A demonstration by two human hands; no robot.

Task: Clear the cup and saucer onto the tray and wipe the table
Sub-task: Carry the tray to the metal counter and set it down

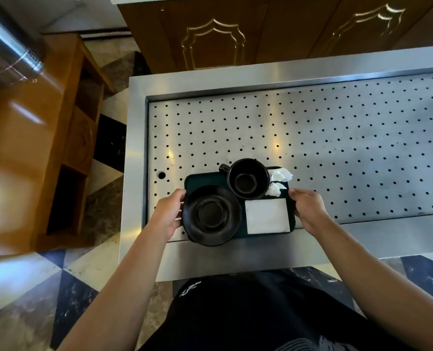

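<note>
I see the steel counter (337,138) first, its perforated top filling most of the view, with the dark tray (205,179) at its near edge. My left hand (168,214) curls round the tray's left edge and my right hand (309,210) grips the right edge — both holding it, fingers wrapped narrow. I judge the loading step done and the tray either being set down or about to be carried (I cannot tell if it is lifted). The next move calls for a level, even carry, since the saucer (211,215) overhangs the tray's near-left corner. It is black, glossy, empty. A folded white napkin (267,216) lies beside it. The black cup (247,179) stands upright behind, handle pointing left — crumpled tissues (278,181) just beside it.
</note>
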